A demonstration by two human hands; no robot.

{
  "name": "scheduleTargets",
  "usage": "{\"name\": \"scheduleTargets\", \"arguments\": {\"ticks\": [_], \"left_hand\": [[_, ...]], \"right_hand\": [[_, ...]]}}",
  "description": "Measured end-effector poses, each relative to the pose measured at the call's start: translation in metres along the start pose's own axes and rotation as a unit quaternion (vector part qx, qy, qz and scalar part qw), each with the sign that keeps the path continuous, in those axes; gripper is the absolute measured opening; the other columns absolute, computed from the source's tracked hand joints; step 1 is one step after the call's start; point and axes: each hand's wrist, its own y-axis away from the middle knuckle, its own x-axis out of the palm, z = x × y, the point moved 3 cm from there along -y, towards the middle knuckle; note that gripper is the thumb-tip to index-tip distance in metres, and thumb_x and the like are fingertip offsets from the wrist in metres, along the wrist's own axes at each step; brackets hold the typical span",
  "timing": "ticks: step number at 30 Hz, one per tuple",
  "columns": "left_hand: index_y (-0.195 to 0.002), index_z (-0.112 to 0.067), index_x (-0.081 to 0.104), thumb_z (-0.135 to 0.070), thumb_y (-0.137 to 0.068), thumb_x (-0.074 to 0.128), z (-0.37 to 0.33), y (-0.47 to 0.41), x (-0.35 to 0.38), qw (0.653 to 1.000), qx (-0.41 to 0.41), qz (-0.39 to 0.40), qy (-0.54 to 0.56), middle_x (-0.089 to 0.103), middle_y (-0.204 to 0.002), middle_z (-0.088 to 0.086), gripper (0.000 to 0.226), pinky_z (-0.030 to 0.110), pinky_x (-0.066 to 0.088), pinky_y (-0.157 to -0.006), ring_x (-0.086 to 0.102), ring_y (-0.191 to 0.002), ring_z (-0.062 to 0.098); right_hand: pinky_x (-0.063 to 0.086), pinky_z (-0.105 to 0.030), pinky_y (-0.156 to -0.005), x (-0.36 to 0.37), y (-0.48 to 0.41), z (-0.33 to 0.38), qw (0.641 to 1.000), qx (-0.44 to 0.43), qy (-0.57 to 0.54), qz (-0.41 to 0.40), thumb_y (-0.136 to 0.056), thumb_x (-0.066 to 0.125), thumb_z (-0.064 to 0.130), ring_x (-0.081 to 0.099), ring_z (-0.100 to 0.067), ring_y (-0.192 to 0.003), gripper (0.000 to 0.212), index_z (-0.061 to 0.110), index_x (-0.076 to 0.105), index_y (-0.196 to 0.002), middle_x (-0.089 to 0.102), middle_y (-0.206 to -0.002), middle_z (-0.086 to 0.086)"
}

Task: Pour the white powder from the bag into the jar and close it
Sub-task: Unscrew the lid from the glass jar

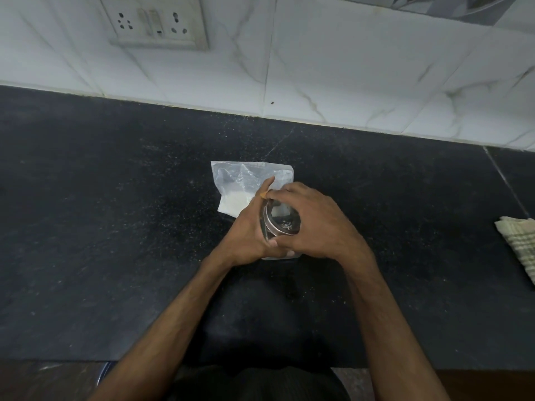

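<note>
A clear jar stands on the black counter in the middle of the head view, with a shiny metal-rimmed lid (282, 222) on top. My left hand (252, 227) wraps the jar's left side. My right hand (315, 221) lies over the lid, fingers curled around its rim. Most of the jar's body is hidden by both hands; only a pale strip of its base (278, 257) shows. Just behind the jar lies a clear plastic bag (246, 183), flat on the counter, with some white powder in its lower left corner.
The black stone counter (115, 227) runs to a white marble-tiled wall (347, 82) with a socket panel (156, 21) at the upper left. A folded checked cloth (518, 241) lies at the right edge. The counter's front edge is near my body.
</note>
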Motion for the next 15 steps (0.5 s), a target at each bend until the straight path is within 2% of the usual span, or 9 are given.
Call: {"name": "scheduleTargets", "arguments": {"ticks": [5, 8, 11, 15], "left_hand": [[-0.156, -0.029, 0.002, -0.007, -0.055, 0.093, 0.005, -0.001, 0.0, 1.0, -0.005, -0.006, -0.006, 0.052, -0.143, -0.004, 0.138, 0.047, 0.044, -0.11, 0.054, -0.132, 0.012], [-0.156, -0.03, 0.005, -0.007, -0.054, 0.095, 0.005, -0.002, -0.001, 1.0, -0.007, -0.009, -0.01, 0.051, -0.144, -0.003, 0.138, 0.047, 0.044, -0.11, 0.051, -0.134, 0.013], [-0.156, -0.027, 0.006, -0.005, -0.054, 0.094, 0.004, -0.002, -0.002, 1.0, -0.009, -0.013, -0.013, 0.052, -0.143, -0.001, 0.136, 0.045, 0.045, -0.11, 0.051, -0.134, 0.011], [-0.156, -0.027, 0.006, -0.003, -0.054, 0.095, 0.006, -0.001, 0.0, 1.0, -0.013, -0.005, -0.019, 0.052, -0.143, -0.001, 0.137, 0.048, 0.045, -0.109, 0.052, -0.133, 0.012]], "right_hand": [[0.043, -0.029, -0.097, -0.003, -0.006, -0.013, 0.994, -0.045, -0.098, 0.031, -0.062, 0.088, 0.026, 0.051, -0.006, -0.117, 0.077, 0.033, 0.057, -0.131, 0.055, -0.128, 0.012], [0.047, -0.033, -0.098, -0.001, -0.009, -0.021, 0.983, -0.045, -0.177, 0.009, -0.056, 0.092, 0.022, 0.056, -0.004, -0.113, 0.076, 0.031, 0.063, -0.126, 0.059, -0.12, 0.013], [0.05, -0.041, -0.099, 0.006, -0.009, -0.027, 0.959, -0.036, -0.279, -0.03, -0.054, 0.094, 0.022, 0.061, -0.009, -0.113, 0.079, 0.021, 0.064, -0.127, 0.063, -0.119, 0.01], [0.051, -0.037, -0.097, 0.01, -0.002, -0.025, 0.969, -0.059, -0.226, -0.083, -0.057, 0.092, 0.024, 0.06, -0.007, -0.113, 0.076, 0.018, 0.063, -0.127, 0.062, -0.122, 0.009]]}}
